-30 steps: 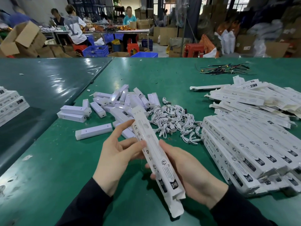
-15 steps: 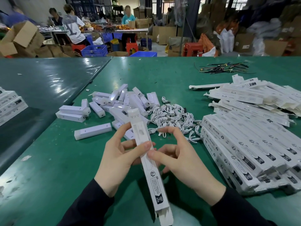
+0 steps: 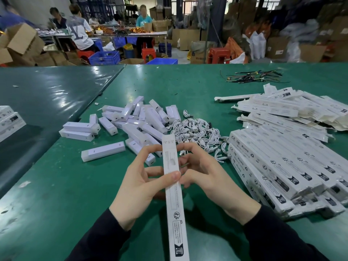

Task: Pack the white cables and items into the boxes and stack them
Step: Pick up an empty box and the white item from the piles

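Observation:
A long white box (image 3: pixel 174 200) stands lengthwise in front of me, pointing away, above the green table (image 3: pixel 56 194). My left hand (image 3: pixel 139 185) grips its left side, thumb across the top face. My right hand (image 3: pixel 211 178) holds it from the right, fingers curled behind its far end. Beyond lie a heap of short white bar-shaped items (image 3: pixel 131 123) and a tangle of white cables (image 3: pixel 197 134). On the right sits a stack of closed boxes (image 3: pixel 286 170), with a loose pile of flat boxes (image 3: pixel 291 112) behind it.
Black cable ties (image 3: pixel 254 77) lie at the far right of the table. More white boxes (image 3: pixel 9 119) sit at the left edge on the darker table. People work at benches in the background among cardboard cartons and blue crates (image 3: pixel 104 57).
The box has turned from a slant to point straight away from me. My right hand has come up from under it to its far end.

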A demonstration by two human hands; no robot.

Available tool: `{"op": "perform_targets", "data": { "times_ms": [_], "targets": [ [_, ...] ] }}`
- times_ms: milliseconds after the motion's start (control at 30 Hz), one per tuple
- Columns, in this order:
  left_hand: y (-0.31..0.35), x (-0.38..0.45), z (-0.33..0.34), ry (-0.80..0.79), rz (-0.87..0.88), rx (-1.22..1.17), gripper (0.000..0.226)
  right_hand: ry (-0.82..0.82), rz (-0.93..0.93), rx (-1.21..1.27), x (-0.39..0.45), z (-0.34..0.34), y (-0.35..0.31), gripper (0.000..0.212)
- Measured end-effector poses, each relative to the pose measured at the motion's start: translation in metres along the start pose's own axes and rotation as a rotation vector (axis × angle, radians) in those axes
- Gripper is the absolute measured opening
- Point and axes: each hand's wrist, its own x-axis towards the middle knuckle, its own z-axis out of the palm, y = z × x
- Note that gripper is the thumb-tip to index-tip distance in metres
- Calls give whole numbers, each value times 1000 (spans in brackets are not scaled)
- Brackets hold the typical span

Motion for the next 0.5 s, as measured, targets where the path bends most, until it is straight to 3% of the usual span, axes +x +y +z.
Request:
{"op": "perform_targets", "data": {
  "times_ms": [133, 300, 400, 500],
  "targets": [
    [0, 0, -1, -36, -8, 15, 38, 42, 26, 32, 1, 0, 1, 36],
    [-2, 0, -2, 4, -15, 87, 47, 135, 81, 122, 1, 4, 5, 7],
    [-5, 0, -3, 111, -12, 198, 50, 177, 69, 28, 1, 4, 10, 8],
    [-9, 0, -2, 188, 7, 373, 39, 159, 100, 14, 1, 8, 13, 19]
  ]
}}
